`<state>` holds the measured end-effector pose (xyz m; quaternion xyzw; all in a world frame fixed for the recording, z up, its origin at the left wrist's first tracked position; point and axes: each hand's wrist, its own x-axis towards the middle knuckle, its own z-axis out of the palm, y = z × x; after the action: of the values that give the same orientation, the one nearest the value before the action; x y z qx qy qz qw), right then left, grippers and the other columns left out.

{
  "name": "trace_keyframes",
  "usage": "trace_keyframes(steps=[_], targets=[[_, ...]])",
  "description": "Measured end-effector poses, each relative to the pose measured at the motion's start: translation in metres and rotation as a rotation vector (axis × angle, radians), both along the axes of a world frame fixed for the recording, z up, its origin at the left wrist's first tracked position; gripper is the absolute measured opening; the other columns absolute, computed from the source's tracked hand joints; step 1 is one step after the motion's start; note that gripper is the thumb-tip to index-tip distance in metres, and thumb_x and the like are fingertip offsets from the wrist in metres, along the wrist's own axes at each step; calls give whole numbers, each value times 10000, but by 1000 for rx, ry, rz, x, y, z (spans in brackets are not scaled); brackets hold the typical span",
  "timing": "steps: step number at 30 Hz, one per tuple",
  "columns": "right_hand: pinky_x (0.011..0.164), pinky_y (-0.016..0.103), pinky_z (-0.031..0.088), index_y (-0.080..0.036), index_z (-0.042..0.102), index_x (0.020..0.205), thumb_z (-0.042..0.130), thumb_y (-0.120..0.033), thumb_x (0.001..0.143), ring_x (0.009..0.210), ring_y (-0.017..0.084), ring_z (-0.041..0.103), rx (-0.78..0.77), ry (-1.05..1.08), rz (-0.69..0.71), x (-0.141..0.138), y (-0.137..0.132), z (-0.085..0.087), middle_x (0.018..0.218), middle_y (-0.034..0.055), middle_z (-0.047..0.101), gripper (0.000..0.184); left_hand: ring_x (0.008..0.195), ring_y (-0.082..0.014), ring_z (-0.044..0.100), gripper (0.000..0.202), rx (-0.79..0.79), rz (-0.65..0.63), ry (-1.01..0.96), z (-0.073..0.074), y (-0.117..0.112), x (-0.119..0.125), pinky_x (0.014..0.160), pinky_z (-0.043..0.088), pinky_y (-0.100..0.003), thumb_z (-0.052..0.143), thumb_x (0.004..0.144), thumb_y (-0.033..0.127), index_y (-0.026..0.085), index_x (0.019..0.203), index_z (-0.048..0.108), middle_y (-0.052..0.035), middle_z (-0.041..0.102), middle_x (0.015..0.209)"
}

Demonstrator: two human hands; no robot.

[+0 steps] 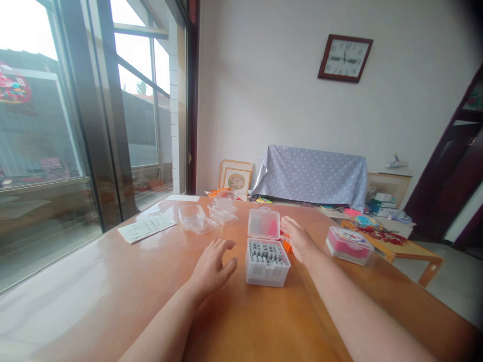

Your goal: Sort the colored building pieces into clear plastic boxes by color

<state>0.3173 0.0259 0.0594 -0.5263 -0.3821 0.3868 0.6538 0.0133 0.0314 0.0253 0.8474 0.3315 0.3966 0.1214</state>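
A clear plastic box (265, 275) stands on the wooden table with its hinged lid (263, 224) raised at the back. Rows of small grey-and-white pieces (266, 251) fill it; their kind is too small to tell. Just left of the box hovers my left hand (215, 266), fingers curved and apart, holding nothing. My right hand (296, 239) is at the lid's right side, fingers stretched out. Whether it touches the lid I cannot tell. Partly behind that hand shows something orange and pink (287, 245), mostly hidden.
Clear empty tubs (194, 219) and stacked clear containers (223, 211) sit farther back. Left of them lie printed sheets (147, 229). A lidded box with pink contents (349, 245) stands at the right. Beyond the table's right edge is a low wooden stand (411, 256).
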Motion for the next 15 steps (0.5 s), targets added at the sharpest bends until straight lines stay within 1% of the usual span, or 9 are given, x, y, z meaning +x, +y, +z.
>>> trace_keyframes(steps=[2,4,7,9,12,13,15], targets=[[1057,457,428,-286,530,1340,635,-578,822,1341,260,482,2,26,-14,0,-4,-2,1430,105,545,604,1083,-258,584,266,-39,-13,-33,-6,4,1,944,471,-410,565,871,336,244,1118,598,-73,651,1134],[1087,456,398,-275,517,1357,588,-624,835,1364,255,455,-9,67,-31,-2,-10,-7,1447,119,525,632,1126,-260,579,304,-113,-16,-91,-13,8,4,974,460,-413,554,887,383,246,1155,598,-81,649,1171],[1108,445,381,-252,500,1387,522,-693,836,1388,256,427,-39,138,-47,-6,-19,-21,1467,132,499,706,1167,-269,581,402,-288,-17,-229,-23,11,13,1005,444,-417,537,899,476,231,1213,594,-101,644,1229],[1127,437,362,-248,497,1394,479,-721,840,1396,246,416,-43,170,-31,-9,-23,-34,1472,119,496,729,1194,-273,576,456,-422,-30,-375,-26,12,22,1031,427,-411,524,898,534,212,1211,602,-113,641,1253],[1142,435,345,-256,466,1419,459,-755,827,1391,231,426,-31,219,-43,-11,-23,-50,1469,103,504,774,1244,-281,548,542,-642,-26,-584,-25,13,38,1064,397,-417,500,884,623,197,1205,599,-130,622,1298],[1142,432,346,-259,464,1420,455,-760,825,1390,226,428,-23,217,-39,-10,-23,-54,1468,98,505,778,1243,-284,550,577,-735,-2,-651,-23,14,44,1057,401,-426,489,875,655,191,1201,592,-141,617,1302],[1139,432,354,-260,470,1412,438,-766,828,1392,221,426,-7,188,-21,-9,-22,-57,1476,94,497,774,1220,-283,570,638,-939,87,-792,-18,17,58,1025,423,-438,457,861,709,177,1193,573,-166,608,1302]])
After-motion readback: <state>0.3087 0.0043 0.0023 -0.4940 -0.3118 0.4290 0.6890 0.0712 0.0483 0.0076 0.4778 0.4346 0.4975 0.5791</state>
